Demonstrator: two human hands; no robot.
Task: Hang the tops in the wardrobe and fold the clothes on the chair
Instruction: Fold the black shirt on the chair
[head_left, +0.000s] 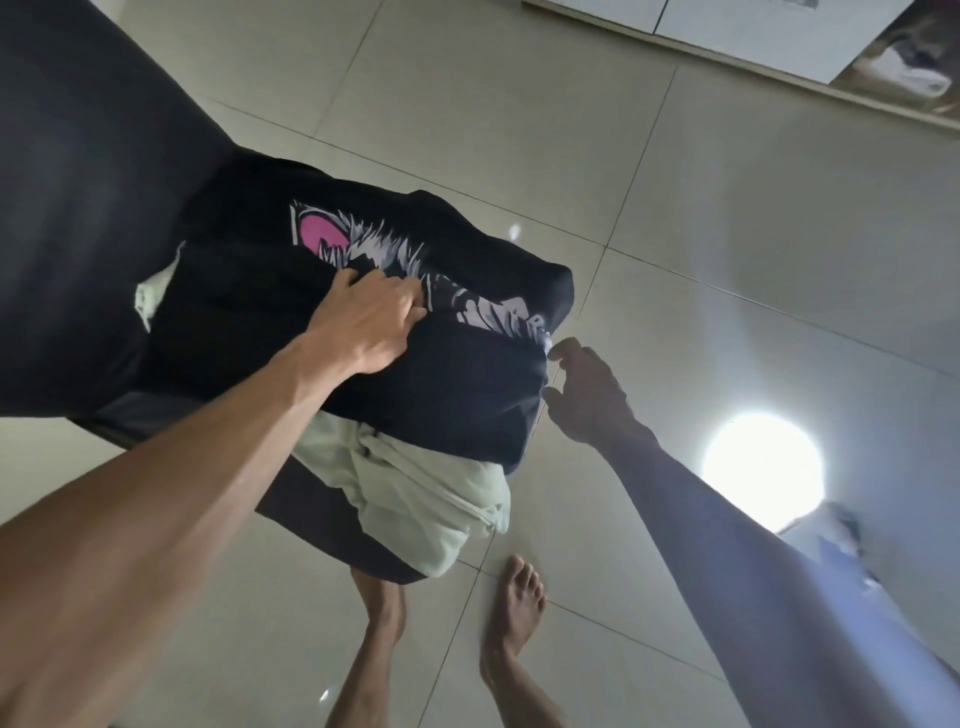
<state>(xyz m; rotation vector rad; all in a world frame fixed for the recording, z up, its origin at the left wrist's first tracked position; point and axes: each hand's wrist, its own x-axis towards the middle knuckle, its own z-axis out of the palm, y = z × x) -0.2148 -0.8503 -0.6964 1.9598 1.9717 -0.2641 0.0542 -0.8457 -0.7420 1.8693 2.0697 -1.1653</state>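
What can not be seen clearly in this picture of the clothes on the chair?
- Head view: the chair seat is hidden under the black printed top and the pale green garment.
- The print is partly covered by the left hand and folds.
- The right hand is in shadow; whether it touches the cloth is unclear.
- The wardrobe is cut off by the top edge.

No readable text. Black T-shirt (363, 270) has pink/white graphic w/ pale lettering-like marks, too creased to make out.

Dim room — lamp glare (762, 470) on glossy floor (519, 130); wide-angle edges warped.
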